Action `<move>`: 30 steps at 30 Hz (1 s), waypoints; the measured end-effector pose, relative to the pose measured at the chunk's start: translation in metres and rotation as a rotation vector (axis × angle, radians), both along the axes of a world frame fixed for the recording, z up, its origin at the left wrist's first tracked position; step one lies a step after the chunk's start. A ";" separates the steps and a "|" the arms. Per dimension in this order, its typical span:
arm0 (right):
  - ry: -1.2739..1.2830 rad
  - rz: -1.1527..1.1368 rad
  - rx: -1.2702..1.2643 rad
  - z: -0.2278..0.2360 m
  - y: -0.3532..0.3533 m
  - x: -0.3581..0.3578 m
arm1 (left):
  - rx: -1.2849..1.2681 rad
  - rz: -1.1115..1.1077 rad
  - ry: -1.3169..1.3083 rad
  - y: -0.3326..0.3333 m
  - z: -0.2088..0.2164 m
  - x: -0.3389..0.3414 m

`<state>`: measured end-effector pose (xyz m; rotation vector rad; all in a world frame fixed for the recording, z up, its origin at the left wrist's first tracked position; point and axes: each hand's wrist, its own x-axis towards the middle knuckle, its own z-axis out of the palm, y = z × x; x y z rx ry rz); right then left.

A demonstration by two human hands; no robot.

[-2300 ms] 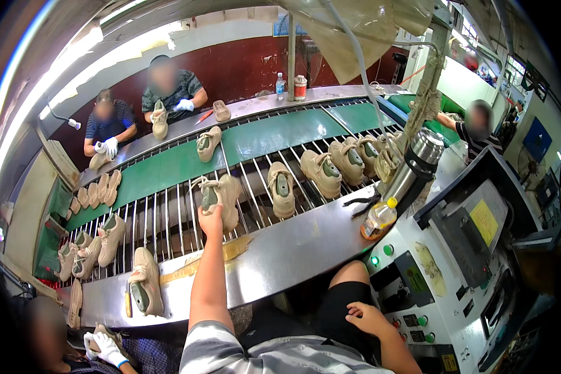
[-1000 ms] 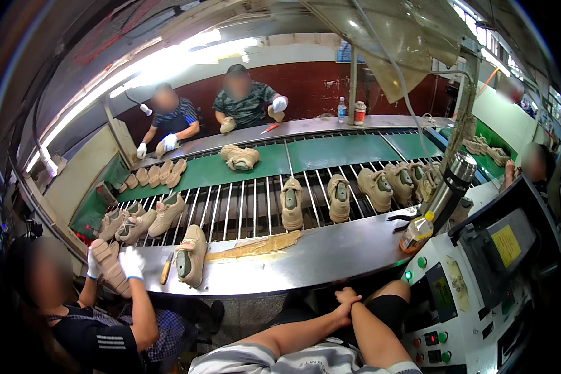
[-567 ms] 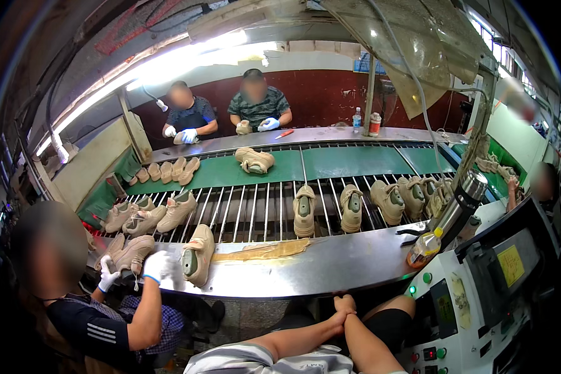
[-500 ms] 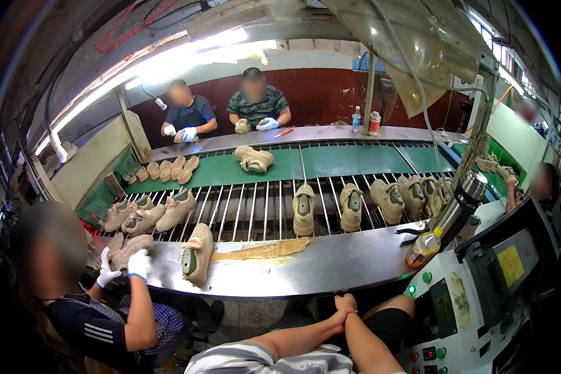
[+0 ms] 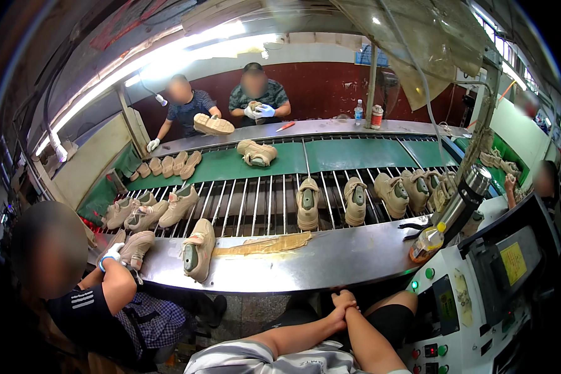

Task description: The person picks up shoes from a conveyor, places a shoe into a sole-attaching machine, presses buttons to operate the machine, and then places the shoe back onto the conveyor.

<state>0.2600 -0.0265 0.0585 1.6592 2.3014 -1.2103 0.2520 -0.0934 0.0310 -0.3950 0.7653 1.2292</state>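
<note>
My right hand (image 5: 342,300) and my left hand (image 5: 337,319) rest together over my lap, just below the near metal edge of the bench. My left hand closes around my right wrist, its fingers mostly hidden. The fingers of my right hand are folded, and no object shows in them. Closest on the metal ledge (image 5: 330,262) are a strip of brown tape (image 5: 265,245) and a beige shoe (image 5: 198,251) with a green insert. Two more beige shoes, a left one (image 5: 308,204) and a right one (image 5: 355,201), stand upright on the rollers beyond.
Several shoes (image 5: 393,195) line the roller conveyor (image 5: 243,209); soles (image 5: 181,163) lie on its green belt (image 5: 343,163). A control panel (image 5: 449,305), drink bottle (image 5: 428,242) and steel flask (image 5: 464,196) stand at right. A co-worker (image 5: 100,305) handles a shoe at left; two people (image 5: 255,93) sit opposite.
My hands stay together in place. The left co-worker's shoe has been turned on the ledge. Across the conveyor, one person now holds a shoe out over the bench; the other has raised theirs.
</note>
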 end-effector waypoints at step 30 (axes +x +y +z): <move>-0.085 -0.248 -0.071 -0.021 -0.004 0.015 | -0.049 -0.240 0.074 -0.001 0.003 0.005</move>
